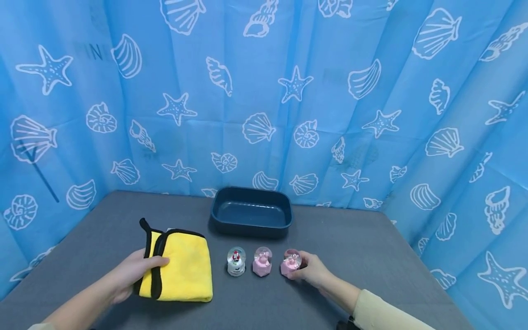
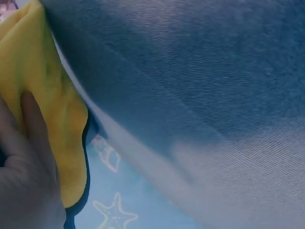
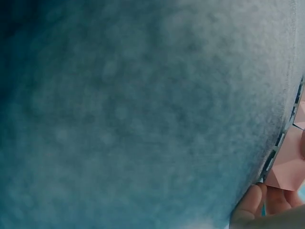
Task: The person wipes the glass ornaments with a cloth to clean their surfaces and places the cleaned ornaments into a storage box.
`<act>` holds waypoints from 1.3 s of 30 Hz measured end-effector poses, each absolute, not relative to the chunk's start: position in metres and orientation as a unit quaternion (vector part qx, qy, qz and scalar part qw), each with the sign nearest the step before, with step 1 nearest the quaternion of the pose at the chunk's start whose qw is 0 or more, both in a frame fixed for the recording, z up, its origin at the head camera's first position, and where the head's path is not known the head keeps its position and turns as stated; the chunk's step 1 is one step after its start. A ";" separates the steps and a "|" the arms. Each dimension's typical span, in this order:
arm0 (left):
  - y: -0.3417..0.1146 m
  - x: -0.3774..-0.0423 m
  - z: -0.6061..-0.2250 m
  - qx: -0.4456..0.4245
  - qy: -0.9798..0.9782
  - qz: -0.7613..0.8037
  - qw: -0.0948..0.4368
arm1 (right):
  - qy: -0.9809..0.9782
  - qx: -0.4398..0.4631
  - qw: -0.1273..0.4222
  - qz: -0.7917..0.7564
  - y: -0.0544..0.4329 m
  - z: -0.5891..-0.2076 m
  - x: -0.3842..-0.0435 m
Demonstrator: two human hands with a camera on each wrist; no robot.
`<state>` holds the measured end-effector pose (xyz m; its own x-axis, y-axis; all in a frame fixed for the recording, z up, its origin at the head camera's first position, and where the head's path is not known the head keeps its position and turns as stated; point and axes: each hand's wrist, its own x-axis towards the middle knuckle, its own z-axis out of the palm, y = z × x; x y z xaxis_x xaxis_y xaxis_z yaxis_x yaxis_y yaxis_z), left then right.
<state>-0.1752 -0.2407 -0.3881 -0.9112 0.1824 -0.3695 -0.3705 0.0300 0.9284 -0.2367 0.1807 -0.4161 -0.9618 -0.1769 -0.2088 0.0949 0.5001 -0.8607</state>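
Note:
In the head view my left hand (image 1: 134, 271) grips a folded yellow towel (image 1: 187, 266) with black edging, its thumb on top near the black-bordered fold. The left wrist view shows the same towel (image 2: 62, 119) with the fingers of the left hand (image 2: 28, 167) against its underside. On the right, my right hand (image 1: 312, 270) holds a pink snow globe (image 1: 291, 262) by its side, fingers behind it and thumb at the front. The faceted pink base (image 3: 286, 160) shows at the edge of the right wrist view. Left of it stand another pink snow globe (image 1: 262, 262) and a white-based one (image 1: 236, 266) with a red figure.
A dark blue rectangular tray (image 1: 251, 228) stands behind the snow globes on the grey cloth-covered table (image 1: 346, 243). A blue curtain (image 1: 264, 91) printed with white shells and starfish hangs along the back and sides.

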 end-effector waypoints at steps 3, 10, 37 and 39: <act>-0.238 -0.174 -0.384 -0.072 0.689 0.697 0.187 | 0.856 -0.018 0.133 -0.499 0.181 -0.414 -0.235; -0.235 -0.171 -0.372 -0.085 0.678 0.713 0.156 | 0.843 0.018 0.138 -0.519 0.184 -0.405 -0.230; -0.223 -0.169 -0.347 -0.086 0.681 0.720 0.104 | 0.756 -0.013 0.135 -0.640 0.191 -0.357 -0.218; -0.222 -0.168 -0.346 -0.086 0.681 0.721 0.101 | 0.753 -0.010 0.134 -0.644 0.190 -0.354 -0.217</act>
